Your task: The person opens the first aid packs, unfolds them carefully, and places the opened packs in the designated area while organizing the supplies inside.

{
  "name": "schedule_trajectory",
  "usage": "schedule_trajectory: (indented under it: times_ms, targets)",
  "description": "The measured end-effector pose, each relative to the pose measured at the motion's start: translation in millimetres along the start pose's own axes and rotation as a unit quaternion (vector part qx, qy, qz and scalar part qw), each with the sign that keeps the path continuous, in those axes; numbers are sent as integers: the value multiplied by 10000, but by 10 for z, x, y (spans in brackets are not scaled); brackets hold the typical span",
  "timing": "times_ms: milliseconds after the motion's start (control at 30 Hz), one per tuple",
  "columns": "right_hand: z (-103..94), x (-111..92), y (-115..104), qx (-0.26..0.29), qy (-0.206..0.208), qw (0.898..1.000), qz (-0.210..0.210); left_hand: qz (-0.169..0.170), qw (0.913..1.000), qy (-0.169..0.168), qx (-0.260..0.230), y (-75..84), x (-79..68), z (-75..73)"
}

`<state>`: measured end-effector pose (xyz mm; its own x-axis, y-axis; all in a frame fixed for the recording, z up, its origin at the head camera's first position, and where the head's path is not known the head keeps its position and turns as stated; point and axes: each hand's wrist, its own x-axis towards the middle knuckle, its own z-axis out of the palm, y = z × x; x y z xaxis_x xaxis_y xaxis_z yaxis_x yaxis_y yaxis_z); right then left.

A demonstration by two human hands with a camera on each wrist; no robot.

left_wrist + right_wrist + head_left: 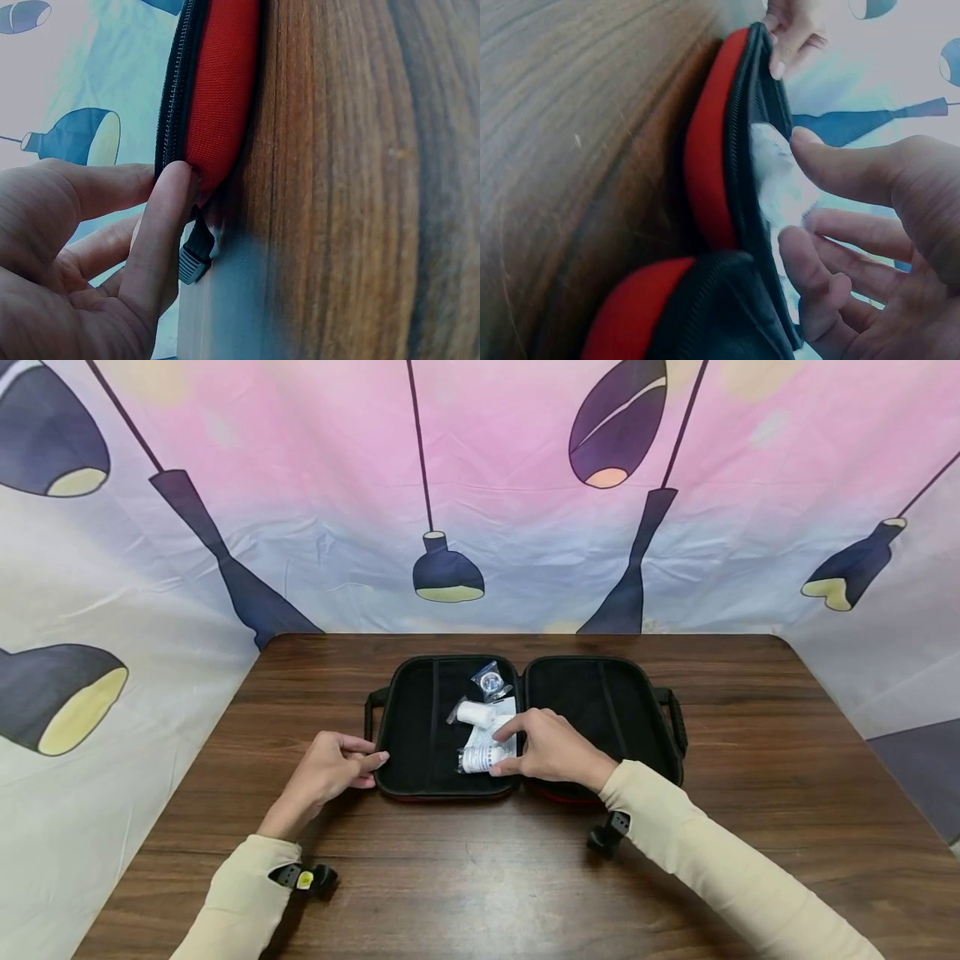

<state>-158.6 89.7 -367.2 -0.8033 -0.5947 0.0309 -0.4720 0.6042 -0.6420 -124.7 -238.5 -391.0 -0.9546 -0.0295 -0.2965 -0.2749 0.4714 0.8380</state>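
A black-lined zip case (408, 735) with a red outer shell (225, 90) lies unfolded on the table. My left hand (330, 770) pinches the rim of its left half between thumb and index finger, beside a zipper pull (196, 251). In that half lie a wrapped bandage roll (477, 759) nearest me, a second white roll (474, 713) behind it, a flat white packet (507, 707) and a small clear-wrapped item (491, 682) at the back. My right hand (551, 747) reaches over the hinge, thumb tip at the near roll's right end, fingers spread above it.
The right half (581, 693) of the case lies beside the hinge, with a carry handle (672, 720) on its outer side. A brown wooden table (465, 877) extends around the case. A patterned cloth (337, 460) hangs behind the table's far edge.
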Motion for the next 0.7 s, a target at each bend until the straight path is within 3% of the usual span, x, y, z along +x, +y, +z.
schedule_trajectory:
  times_ms: [333,700]
  targets:
    - [40,23,-14,59,50,10000,4,2,10000,9,44,-4,-4,4]
    - [-312,-173,185,196,455,9983,290,70,10000,12,30,-20,2,8]
